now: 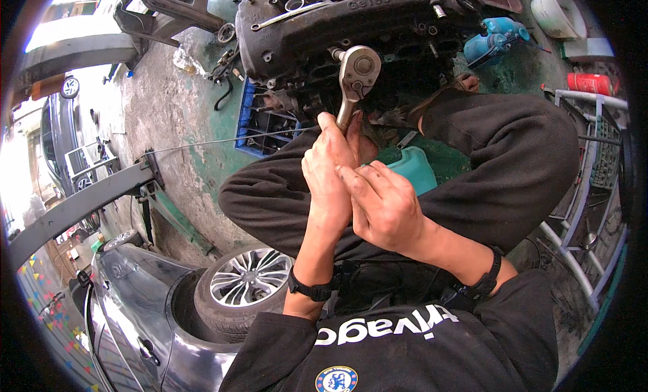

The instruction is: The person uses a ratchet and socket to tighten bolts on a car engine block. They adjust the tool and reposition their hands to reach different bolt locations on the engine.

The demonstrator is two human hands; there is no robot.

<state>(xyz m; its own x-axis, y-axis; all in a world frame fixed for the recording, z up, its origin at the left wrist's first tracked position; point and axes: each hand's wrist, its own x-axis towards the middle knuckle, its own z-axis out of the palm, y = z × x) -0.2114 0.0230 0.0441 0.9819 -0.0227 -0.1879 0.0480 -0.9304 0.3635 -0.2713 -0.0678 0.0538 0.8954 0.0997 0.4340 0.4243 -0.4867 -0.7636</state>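
Note:
My left hand (329, 166) is wrapped round the handle of a ratchet wrench (361, 69), thumb lying along it. The ratchet's round head points away from me, and its socket end meets the side of a black engine (405, 21). Just right of it, my right hand (388, 206) is closed, with its fingertips against the heel of my left hand. Whatever those fingers grip, if anything, is hidden. On top of the engine lies a combination wrench (290, 15).
Beside my crossed legs sit a blue crate (246, 115) and a teal container (413, 168). Blue plastic bottles (496, 40), a white bucket (557, 14) and a red cylinder (590, 84) stand far right, near a metal rack (574, 247). At left are a lift arm (81, 213) and a dark car (145, 304).

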